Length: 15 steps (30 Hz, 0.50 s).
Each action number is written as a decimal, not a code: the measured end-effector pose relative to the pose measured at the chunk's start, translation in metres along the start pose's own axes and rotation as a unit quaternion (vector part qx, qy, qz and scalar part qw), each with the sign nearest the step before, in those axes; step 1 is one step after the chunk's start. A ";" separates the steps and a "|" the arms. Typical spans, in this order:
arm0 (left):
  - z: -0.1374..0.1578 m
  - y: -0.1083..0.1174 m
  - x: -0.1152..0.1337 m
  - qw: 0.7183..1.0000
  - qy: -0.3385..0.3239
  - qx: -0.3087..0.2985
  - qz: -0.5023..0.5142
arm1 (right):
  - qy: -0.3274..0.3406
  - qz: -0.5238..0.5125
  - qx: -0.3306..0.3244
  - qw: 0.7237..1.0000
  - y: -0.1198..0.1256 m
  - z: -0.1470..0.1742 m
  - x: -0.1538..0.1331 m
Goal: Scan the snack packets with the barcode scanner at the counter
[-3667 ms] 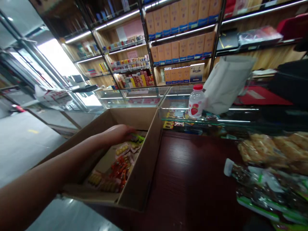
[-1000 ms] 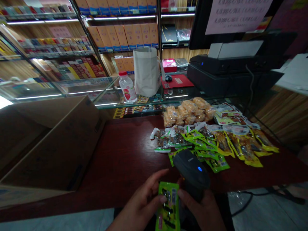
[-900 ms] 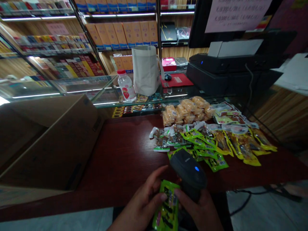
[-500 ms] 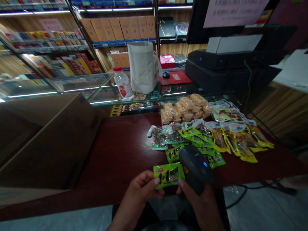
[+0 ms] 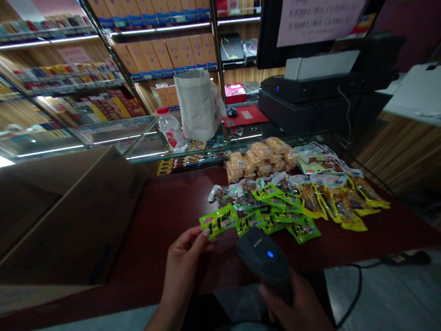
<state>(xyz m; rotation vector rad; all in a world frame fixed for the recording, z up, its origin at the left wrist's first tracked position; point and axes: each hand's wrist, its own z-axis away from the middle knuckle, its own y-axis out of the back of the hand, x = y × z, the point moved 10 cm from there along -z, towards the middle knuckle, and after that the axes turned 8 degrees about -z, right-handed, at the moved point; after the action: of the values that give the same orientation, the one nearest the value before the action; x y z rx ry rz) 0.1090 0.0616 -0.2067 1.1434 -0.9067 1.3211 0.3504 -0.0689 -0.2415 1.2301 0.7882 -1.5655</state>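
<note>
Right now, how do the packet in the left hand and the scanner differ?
Colour: the held packet is bright green with black print; the scanner is dark with a lit blue light.
Shape: the held packet is flat; the scanner is bulky with a handle.
Grip: the left hand pinches the held packet at one end; the right hand grips the scanner's handle.
Shared: each is held in one hand.

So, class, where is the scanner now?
In the head view, the scanner is right of bottom centre, in the right hand, just below the green packets.

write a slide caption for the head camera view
Left hand pinching a green packet, right hand gripping a handheld scanner, at a dark red counter.
</note>
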 end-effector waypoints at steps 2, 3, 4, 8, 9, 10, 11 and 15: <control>-0.002 0.000 -0.002 1.000 -0.006 0.002 0.004 | -0.002 0.045 -0.028 0.999 -0.004 0.000 0.000; -0.002 -0.001 -0.003 1.000 -0.008 0.002 0.004 | 0.000 0.057 -0.035 0.998 -0.004 0.000 -0.001; -0.003 -0.001 -0.003 1.000 -0.011 0.003 0.003 | 0.003 0.064 -0.040 0.997 -0.003 0.000 -0.002; -0.003 -0.001 -0.001 1.000 -0.017 0.007 -0.003 | 0.015 0.073 -0.055 0.996 -0.003 -0.001 -0.006; -0.003 -0.001 -0.001 1.000 -0.018 0.009 -0.004 | 0.021 0.070 -0.057 0.996 -0.004 -0.002 -0.007; -0.003 -0.001 0.000 1.000 -0.018 0.011 -0.005 | 0.029 0.065 -0.058 0.996 -0.005 -0.002 -0.007; -0.002 -0.002 0.000 1.000 -0.017 0.013 -0.005 | 0.038 0.057 -0.058 0.996 -0.007 -0.002 -0.008; 0.000 -0.005 0.004 1.000 -0.021 0.011 -0.004 | 0.063 0.032 -0.048 0.996 -0.009 -0.003 -0.007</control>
<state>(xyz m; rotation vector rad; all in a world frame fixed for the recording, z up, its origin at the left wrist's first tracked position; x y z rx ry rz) 0.1144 0.0629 -0.2029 1.1941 -0.9181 1.3078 0.3435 -0.0610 -0.2365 1.2813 0.8869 -1.3931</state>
